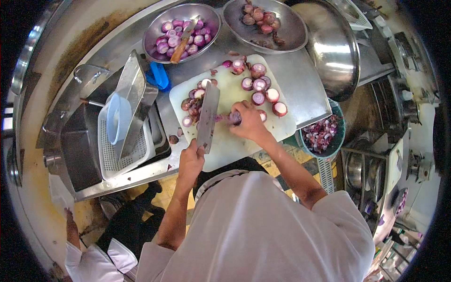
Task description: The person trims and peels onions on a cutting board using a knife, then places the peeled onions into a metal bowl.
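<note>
My left hand (191,162) is wrapped round the handle of a broad cleaver (208,115), its blade pointing away from me over the white cutting board (225,152). On the board my right hand (249,121) grips a red onion (235,118), just right of the blade. Small trimmings lie between blade and onion. Several onions with cut ends (259,84) sit at the board's upper right. Left of the cleaver is a pile of onions and brown skins (193,104), partly hidden behind the blade.
Behind the board stand a steel bowl (149,44) of peeled onions with a wooden-handled knife (177,55) and another bowl (293,28) of unpeeled ones. A green bin (339,141) of peelings is lower right. White basket (105,162) at the left sink; another person (91,265) lower left.
</note>
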Action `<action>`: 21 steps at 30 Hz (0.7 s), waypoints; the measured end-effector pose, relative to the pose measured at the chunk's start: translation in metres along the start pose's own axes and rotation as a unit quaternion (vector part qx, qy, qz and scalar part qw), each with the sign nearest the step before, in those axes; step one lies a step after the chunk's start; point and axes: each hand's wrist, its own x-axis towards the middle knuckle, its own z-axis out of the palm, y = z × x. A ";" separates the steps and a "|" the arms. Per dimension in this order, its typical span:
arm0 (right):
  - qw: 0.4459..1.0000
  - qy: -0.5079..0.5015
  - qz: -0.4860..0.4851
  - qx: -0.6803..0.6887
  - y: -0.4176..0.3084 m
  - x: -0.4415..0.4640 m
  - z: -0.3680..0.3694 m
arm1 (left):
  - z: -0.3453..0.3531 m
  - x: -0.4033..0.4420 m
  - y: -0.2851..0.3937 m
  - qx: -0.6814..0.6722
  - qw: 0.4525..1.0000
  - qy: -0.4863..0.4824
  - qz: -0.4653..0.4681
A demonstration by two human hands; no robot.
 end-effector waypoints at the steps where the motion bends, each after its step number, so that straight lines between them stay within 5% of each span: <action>1: 0.997 0.031 -0.014 0.067 0.002 0.003 0.004 | 0.000 -0.001 -0.003 0.000 1.000 0.001 -0.005; 4: 0.986 0.039 -0.082 0.142 0.005 0.009 0.011 | 0.001 0.001 -0.002 -0.003 0.999 0.019 0.040; 21: 0.991 -0.034 -0.009 0.133 -0.002 -0.017 -0.007 | -0.037 -0.042 0.050 0.070 0.996 -0.044 0.045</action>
